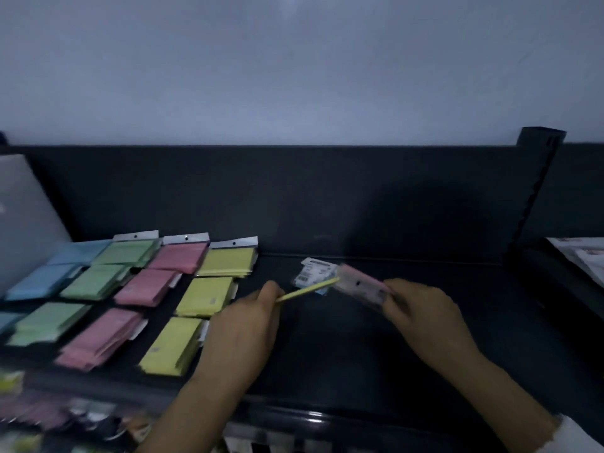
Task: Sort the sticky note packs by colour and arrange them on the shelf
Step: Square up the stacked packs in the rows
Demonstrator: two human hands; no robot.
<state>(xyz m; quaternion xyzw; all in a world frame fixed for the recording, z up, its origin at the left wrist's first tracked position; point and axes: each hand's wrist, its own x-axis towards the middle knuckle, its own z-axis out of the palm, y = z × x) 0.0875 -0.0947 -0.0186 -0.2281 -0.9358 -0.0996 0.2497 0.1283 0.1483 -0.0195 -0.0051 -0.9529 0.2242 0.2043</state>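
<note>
On the dark shelf (327,354) lie columns of sticky note packs sorted by colour: blue packs (42,281) at far left, then green packs (94,282), pink packs (147,287) and yellow packs (204,295). My left hand (245,322) pinches a yellow pack (307,289) seen edge-on, just right of the yellow column. My right hand (421,310) grips a pink pack (359,284), tilted, above the shelf's middle. Behind both held packs a small pack with a white label (313,273) lies on the shelf.
A grey translucent panel (23,217) leans at the far left. A black upright post (536,191) bounds the shelf on the right, with white printed items (581,256) beyond it. Blurred goods (49,416) fill the lower level at bottom left.
</note>
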